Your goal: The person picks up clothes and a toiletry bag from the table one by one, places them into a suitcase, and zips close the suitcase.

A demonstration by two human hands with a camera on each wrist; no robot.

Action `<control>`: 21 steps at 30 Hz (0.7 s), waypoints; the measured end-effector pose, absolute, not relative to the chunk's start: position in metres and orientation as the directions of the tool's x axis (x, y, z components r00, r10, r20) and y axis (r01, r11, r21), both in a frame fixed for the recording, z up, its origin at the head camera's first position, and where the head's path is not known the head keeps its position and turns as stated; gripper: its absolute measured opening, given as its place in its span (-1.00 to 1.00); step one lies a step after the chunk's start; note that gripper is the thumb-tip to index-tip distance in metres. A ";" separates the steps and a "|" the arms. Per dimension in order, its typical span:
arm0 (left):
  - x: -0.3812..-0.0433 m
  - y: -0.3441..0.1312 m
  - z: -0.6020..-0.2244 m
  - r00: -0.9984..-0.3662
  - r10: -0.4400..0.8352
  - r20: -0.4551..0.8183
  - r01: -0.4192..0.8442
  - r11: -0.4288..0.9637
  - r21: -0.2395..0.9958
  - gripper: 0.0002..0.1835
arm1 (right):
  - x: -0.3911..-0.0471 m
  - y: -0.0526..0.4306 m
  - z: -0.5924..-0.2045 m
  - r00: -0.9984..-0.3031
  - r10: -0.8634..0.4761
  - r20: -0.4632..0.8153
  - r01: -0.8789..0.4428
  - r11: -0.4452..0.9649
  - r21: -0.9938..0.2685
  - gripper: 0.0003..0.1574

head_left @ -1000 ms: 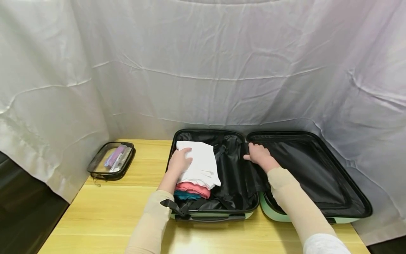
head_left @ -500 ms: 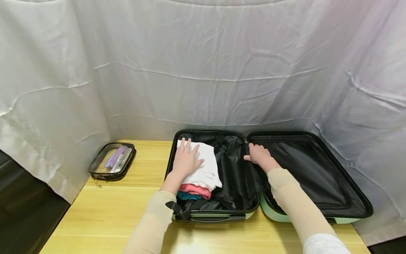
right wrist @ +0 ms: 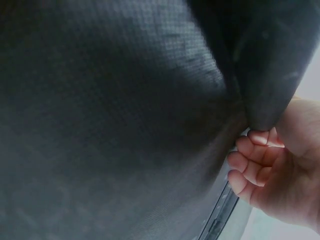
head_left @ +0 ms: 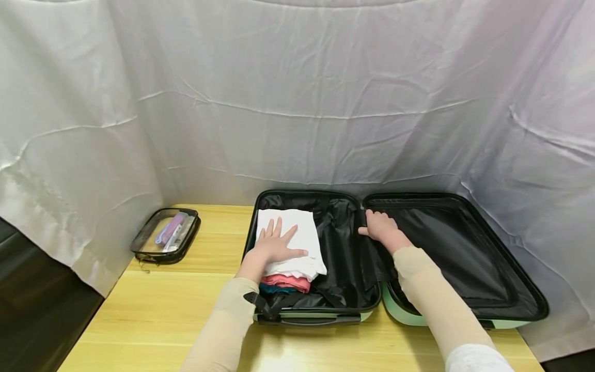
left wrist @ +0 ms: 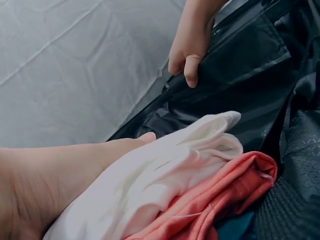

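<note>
An open suitcase with a black lining lies on the wooden table. In its left half, a folded white garment tops a stack, over a coral-red garment and a teal one. My left hand rests on the white garment with its fingers spread. At the middle of the suitcase, my right hand grips the edge of the black lining flap. In the right wrist view, the fingers curl at that dark fabric.
A clear zipped pouch with black trim stands at the table's left, with a purple item and a white tube inside. The suitcase's other half lies open on the right. A grey-white curtain hangs behind the table.
My left hand has gone from gripping the left edge of the white garment to lying with spread fingers across it, shifting slightly toward me. The right hand stays at the flap.
</note>
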State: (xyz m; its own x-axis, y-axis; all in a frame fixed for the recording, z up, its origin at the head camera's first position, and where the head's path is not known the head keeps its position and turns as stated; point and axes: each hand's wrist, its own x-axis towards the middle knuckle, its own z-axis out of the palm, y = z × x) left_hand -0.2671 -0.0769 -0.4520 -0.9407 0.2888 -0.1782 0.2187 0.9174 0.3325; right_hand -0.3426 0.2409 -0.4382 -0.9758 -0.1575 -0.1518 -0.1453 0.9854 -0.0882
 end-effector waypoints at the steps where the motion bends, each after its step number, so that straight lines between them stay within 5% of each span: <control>1: -0.267 -0.078 -0.453 -0.938 0.290 -0.192 0.212 0.915 0.344 -0.02 | -0.343 0.241 -0.438 -0.975 -0.160 -0.151 -0.148 0.985 -0.086 -0.16; 12: -0.269 -0.082 -0.454 -0.903 0.292 -0.316 0.149 0.901 0.407 0.01 | -0.345 0.240 -0.438 -0.969 -0.136 -0.206 -0.119 0.989 -0.091 -0.15; 21: -0.270 -0.082 -0.455 -0.928 0.308 -0.211 0.205 0.893 0.402 -0.05 | -0.343 0.241 -0.439 -0.969 -0.146 -0.197 -0.131 0.988 -0.087 -0.17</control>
State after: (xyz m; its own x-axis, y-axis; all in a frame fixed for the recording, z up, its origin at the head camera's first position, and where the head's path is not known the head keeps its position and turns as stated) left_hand -0.2702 -0.0820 -0.4551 -0.9280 0.3075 -0.2106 0.2047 0.8927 0.4015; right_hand -0.3430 0.2412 -0.4386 -0.9694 -0.1463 -0.1971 -0.1313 0.9875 -0.0869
